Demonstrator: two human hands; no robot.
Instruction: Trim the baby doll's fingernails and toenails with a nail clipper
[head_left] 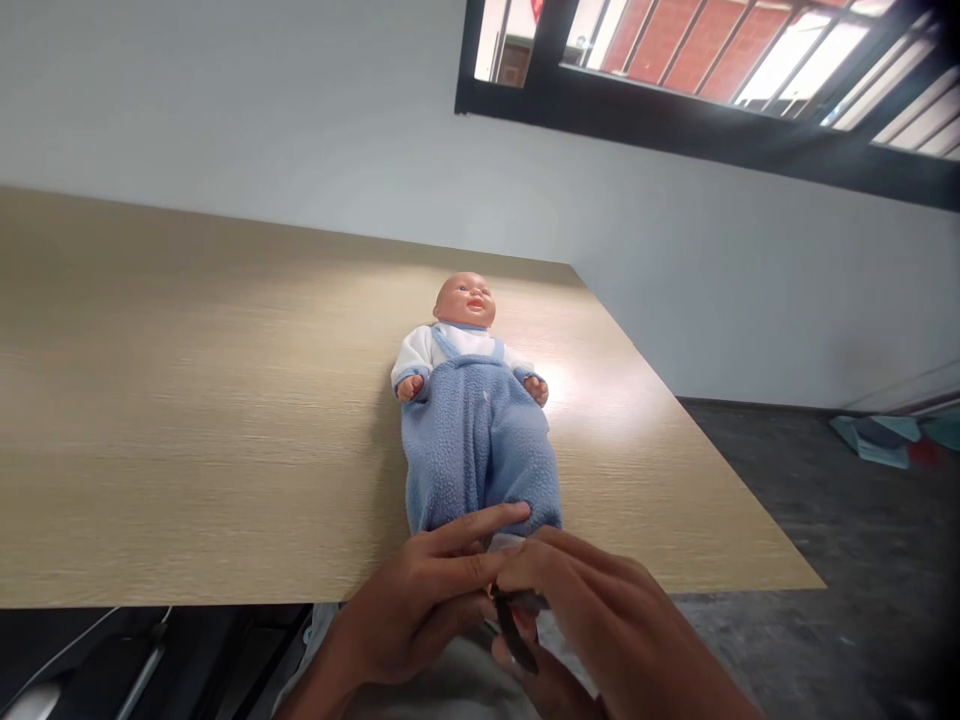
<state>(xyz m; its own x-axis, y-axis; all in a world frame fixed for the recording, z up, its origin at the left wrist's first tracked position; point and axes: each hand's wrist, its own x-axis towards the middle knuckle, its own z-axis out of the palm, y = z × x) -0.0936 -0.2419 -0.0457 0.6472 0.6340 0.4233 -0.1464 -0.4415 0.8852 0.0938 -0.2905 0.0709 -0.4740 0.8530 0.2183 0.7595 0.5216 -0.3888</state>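
A baby doll (484, 430) lies on its back on the table, its head away from me, in blue fleecy overalls and a white top. My left hand (420, 590) closes around the doll's foot end, with the index finger stretched across the lower trouser leg. The foot itself is mostly hidden by my fingers. Close against it, my right hand (600, 610) grips a small dark, curved metal tool that looks like nail clippers (514, 632). Its lever points down toward me. The fingers of both hands meet at the table's front edge, and the clippers' jaws are covered.
The light wooden table (187, 400) runs wide to the left and ends in a slanted right edge. A pale wall (300, 120) and a barred window (675, 60) stand behind. Teal items (874, 440) lie on the dark floor at right. Dark equipment (112, 660) sits below the table at left.
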